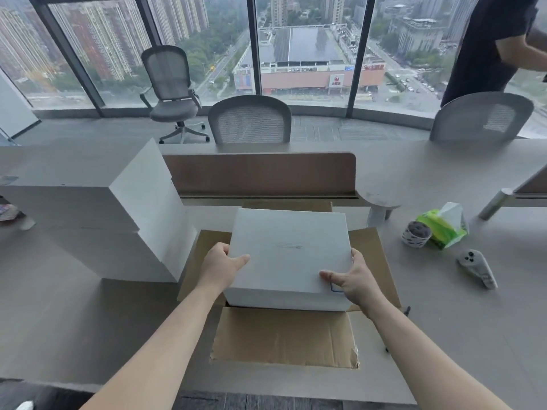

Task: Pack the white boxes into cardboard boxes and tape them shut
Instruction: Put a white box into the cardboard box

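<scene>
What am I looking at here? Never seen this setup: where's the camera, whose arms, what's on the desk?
There is no machine. A person works bare-handed, and the single picture comes from a wide-angle camera on their head, looking forward and down. The left hand and right hand grip a white box by its sides, thumbs on top, over an open cardboard box with its flaps spread flat. How far in it sits is unclear. On the desk there is a stack of white boxes at left, and at right a tape roll, a green tissue pack and a grey handheld device.
</scene>
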Tool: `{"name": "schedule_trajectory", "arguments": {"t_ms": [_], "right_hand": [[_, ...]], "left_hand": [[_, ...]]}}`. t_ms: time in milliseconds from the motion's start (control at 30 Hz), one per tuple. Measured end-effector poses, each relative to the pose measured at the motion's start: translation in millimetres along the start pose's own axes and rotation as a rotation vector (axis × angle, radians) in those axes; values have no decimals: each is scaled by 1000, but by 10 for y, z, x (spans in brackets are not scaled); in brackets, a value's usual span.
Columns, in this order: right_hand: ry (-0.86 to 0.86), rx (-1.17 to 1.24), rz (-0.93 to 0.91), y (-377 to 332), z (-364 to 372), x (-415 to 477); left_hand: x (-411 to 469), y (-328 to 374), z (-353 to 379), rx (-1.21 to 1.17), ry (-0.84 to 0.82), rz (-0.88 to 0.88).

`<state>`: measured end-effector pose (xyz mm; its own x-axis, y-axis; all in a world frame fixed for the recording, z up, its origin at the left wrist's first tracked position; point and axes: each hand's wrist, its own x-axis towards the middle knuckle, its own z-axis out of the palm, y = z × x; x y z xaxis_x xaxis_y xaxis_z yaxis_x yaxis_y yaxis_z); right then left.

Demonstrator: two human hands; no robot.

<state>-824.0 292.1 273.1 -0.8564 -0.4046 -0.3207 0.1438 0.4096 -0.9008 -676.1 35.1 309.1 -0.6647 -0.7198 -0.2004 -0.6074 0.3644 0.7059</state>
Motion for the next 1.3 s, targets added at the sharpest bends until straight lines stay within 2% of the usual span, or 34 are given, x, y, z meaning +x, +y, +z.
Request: {"name": "schedule_trajectory", "arguments": {"t_ms": [300, 633, 833, 1033, 1300], "right_hand": [[-3, -92, 62, 153, 166, 184], [33, -446, 182, 382, 364, 397], [-1, -618, 191, 322, 359, 402], [-94, -997, 37, 289, 373, 331], [-81, -1117, -25, 363, 468, 201]], "left_hand": [[169, -204, 168, -86, -36, -61], [444, -634, 489, -71, -138, -110], [425, -600, 566, 218, -195, -45], [327, -616, 587, 412, -308, 58], [222, -653, 618, 665, -358, 153]]}}
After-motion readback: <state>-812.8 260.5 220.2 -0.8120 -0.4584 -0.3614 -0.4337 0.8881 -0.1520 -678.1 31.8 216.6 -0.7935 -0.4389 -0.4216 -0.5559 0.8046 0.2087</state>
